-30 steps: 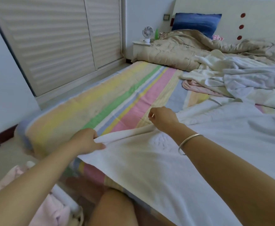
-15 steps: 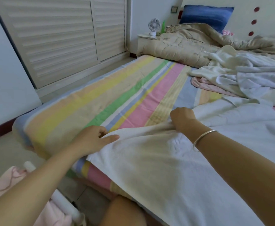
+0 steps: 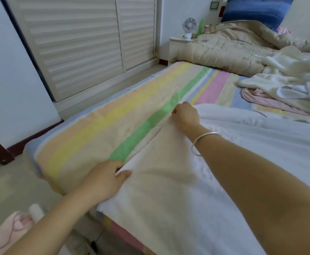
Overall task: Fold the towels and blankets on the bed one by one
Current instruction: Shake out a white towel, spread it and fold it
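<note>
Fold-start step: white towel (image 3: pixel 168 199) lies flat on the bed (image 3: pixel 95 129), its left edge held at both ends. Left hand (image 3: pixel 104 179) has its grip pinched on the near corner; right hand (image 3: pixel 185 116) has its grip clenched on the far corner. Next move, likely: lift that edge and carry it across, corners matched; the unfolded heap (image 3: pixel 288 85) waits beyond.

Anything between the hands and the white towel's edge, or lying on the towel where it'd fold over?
Nothing visible. Left hand and right hand both grip the white towel edge; no object lies on it. The crumpled blanket pile sits farther up the bed.
</note>
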Available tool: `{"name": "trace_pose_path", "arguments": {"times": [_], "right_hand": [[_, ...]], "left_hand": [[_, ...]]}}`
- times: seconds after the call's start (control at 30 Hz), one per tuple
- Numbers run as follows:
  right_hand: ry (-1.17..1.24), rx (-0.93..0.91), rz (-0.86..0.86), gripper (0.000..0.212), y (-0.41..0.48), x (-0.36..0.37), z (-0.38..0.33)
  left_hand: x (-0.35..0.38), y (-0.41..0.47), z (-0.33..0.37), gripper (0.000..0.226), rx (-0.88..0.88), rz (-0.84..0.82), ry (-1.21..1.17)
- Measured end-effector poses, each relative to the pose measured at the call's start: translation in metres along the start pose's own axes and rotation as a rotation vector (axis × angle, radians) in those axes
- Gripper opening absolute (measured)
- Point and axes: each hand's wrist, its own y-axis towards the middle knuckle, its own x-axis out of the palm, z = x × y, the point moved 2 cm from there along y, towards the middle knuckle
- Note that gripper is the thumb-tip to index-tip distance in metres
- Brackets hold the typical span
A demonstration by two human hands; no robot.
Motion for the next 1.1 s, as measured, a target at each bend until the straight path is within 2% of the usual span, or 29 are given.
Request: {"name": "trace_pose_path", "arguments": {"times": [0.07,0.13,0.2,0.27,0.33,0.4,0.47,0.53,0.73,0.83,0.9,1.0,1.1], "right_hand": [[0.012,-0.054,-0.125,0.030,-0.019,0.024,0.007],[0.123,-0.123,-0.193,0.048,-0.034,0.027,0.013],[0.226,-0.165,-0.212,0.064,-0.045,0.016,0.017],[0.216,-0.202,-0.213,0.070,-0.060,0.003,0.019],[0.178,-0.227,-0.215,0.069,-0.077,-0.007,0.024],[0.128,-0.219,-0.215,0.065,-0.094,-0.018,0.034],[0.045,-0.186,-0.212,0.062,-0.104,-0.033,0.051],[-0.026,-0.139,-0.198,0.060,-0.112,-0.052,0.074],[-0.068,0.050,-0.117,0.039,-0.112,-0.110,0.167],[-0.079,0.142,0.088,0.025,-0.093,-0.137,0.215],[-0.155,0.204,0.174,0.024,-0.072,-0.153,0.249],[-0.282,0.297,0.069,0.027,-0.044,-0.164,0.286],[-0.377,0.261,-0.114,0.049,-0.022,-0.156,0.307]], "left_hand": [[0.000,-0.002,-0.002,0.043,-0.019,-0.036,0.015],[-0.002,-0.002,0.001,0.042,-0.030,-0.075,0.035],[-0.005,-0.003,0.004,0.043,-0.050,-0.109,0.081],[-0.009,-0.007,0.008,0.040,-0.074,-0.082,0.155],[-0.013,-0.014,0.017,0.032,-0.094,0.021,0.218],[-0.016,-0.019,0.031,0.037,-0.063,0.161,0.250],[-0.013,-0.017,0.049,0.047,0.034,0.274,0.222],[-0.006,-0.012,0.075,0.043,0.150,0.347,0.134],[0.029,0.029,0.174,0.024,0.349,0.298,-0.010],[0.035,0.071,0.222,0.021,0.372,0.276,-0.060],[0.036,0.107,0.254,0.019,0.373,0.282,-0.118],[0.037,0.154,0.284,0.019,0.347,0.255,-0.162],[0.046,0.195,0.299,0.023,0.313,0.200,-0.081]]}}
